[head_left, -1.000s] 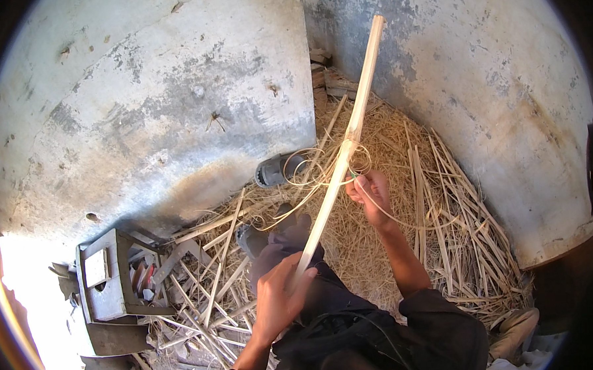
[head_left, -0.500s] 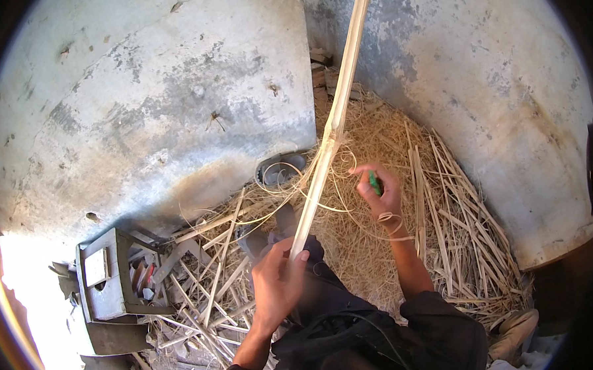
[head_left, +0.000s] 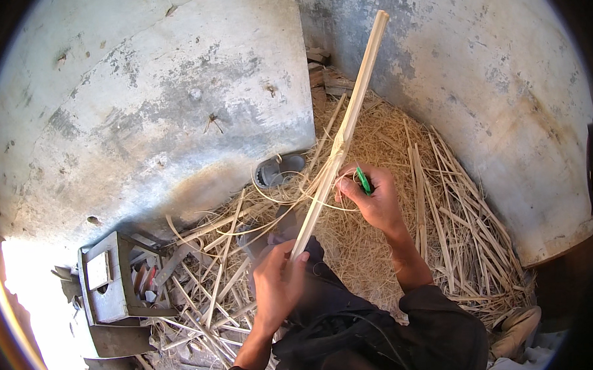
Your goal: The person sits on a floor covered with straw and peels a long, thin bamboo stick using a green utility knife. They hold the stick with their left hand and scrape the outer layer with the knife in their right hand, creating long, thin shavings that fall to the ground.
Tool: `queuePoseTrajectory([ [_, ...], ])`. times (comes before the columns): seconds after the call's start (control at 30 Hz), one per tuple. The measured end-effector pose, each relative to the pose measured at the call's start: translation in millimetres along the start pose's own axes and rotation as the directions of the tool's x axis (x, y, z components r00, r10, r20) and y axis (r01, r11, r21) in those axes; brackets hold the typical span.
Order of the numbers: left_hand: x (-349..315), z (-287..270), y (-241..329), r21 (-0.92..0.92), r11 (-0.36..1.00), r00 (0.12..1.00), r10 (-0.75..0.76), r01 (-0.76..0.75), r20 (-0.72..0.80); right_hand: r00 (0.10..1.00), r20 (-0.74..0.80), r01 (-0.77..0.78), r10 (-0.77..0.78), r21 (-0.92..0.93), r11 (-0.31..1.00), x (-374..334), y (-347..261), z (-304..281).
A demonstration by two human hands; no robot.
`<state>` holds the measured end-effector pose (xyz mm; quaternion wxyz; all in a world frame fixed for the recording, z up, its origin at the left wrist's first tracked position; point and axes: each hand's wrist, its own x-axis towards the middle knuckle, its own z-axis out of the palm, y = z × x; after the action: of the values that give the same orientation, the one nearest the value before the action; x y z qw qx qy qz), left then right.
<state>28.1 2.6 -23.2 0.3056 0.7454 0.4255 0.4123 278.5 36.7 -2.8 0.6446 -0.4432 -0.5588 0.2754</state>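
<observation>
Fingers of the left hand (head_left: 277, 282) grip a pale stick (head_left: 341, 137) by its near end, while those of the right hand (head_left: 380, 201) clasp a green tool (head_left: 363, 181) beside its middle. Thin curls (head_left: 271, 200) at left suggest shaving partly done; how much remains is unclear.

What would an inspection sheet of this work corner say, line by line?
Surface: straw-like shavings lie spread underfoot.
Job's things: a long pale strip, held slantwise; thin curls beside it; a green object.
Clutter: loose sticks left and right; a grey box with odds and ends inside.
Hands: left hand grips the strip's lower end; right hand holds the green object near the strip's middle.
Cables: nothing seen that is certainly one.
Surroundings: weathered walls, patchy grey and white.
</observation>
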Motion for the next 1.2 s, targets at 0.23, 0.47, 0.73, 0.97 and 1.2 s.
queuePoseTrajectory([
  [0.23,0,-19,1,0.007,0.997,0.997,-0.076,0.076,0.001,0.999,0.026,0.036,-0.036,-0.028,0.999,-1,19,-18],
  [0.47,2,-25,-12,0.003,1.0,0.999,-0.018,0.018,-0.044,0.966,-0.232,-0.092,0.117,0.117,0.989,2,23,-43],
  [0.73,5,-43,-16,0.01,0.978,0.978,-0.206,0.207,-0.044,0.893,-0.438,0.064,0.102,0.347,0.936,13,28,-55],
  [0.97,7,-47,-20,0.024,0.997,0.996,-0.08,0.079,0.043,0.991,-0.136,0.029,0.001,0.219,0.975,21,20,-25],
  [1.2,6,-54,0,0.212,0.977,0.997,-0.003,-0.013,0.076,0.994,-0.062,-0.075,0.087,0.173,0.982,20,5,-2],
])
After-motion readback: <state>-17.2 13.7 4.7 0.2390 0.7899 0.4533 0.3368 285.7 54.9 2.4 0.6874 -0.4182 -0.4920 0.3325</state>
